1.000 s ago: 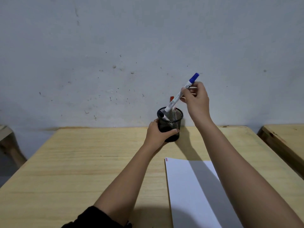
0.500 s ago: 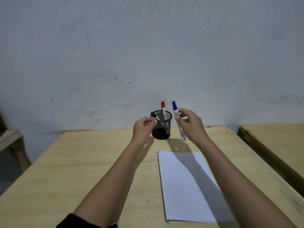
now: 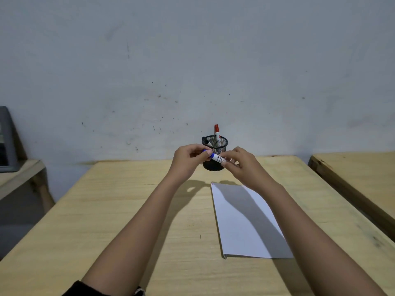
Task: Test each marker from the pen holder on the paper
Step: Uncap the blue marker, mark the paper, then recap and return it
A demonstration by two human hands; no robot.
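Both hands are meeting in the air in front of the pen holder (image 3: 215,153), sharing one blue marker (image 3: 216,158). The left hand (image 3: 188,160) is closing its fingers (image 3: 206,154) around the blue cap end, and the right hand (image 3: 242,165) is pinching the white barrel, so the marker is lying nearly level between them, above the far part of the bench (image 3: 132,210). This looks like the start of uncapping; the cap seems to be on.

As for progress, the paper (image 3: 245,221) is showing almost no ink: only a tiny mark at its far left corner, too small to read as a test stroke. A red marker (image 3: 217,133) is standing upright in the holder and a black one (image 3: 206,142) is leaning against the rim on the left. So, judging from this, the blue one is in hand but not yet tried, and two more are waiting. Most of the task appears to be ahead.

The room for moving is generous. The paper is lying just near the hands, toward the person, its long side running away from them, with bare wood all around and plenty to the left for a loose cap. The holder is sitting near the far edge by the wall (image 3: 192,60), close behind the knuckles, so a brisk pull on the cap could nudge it. A second bench (image 3: 359,171) is standing apart on the right across a gap.
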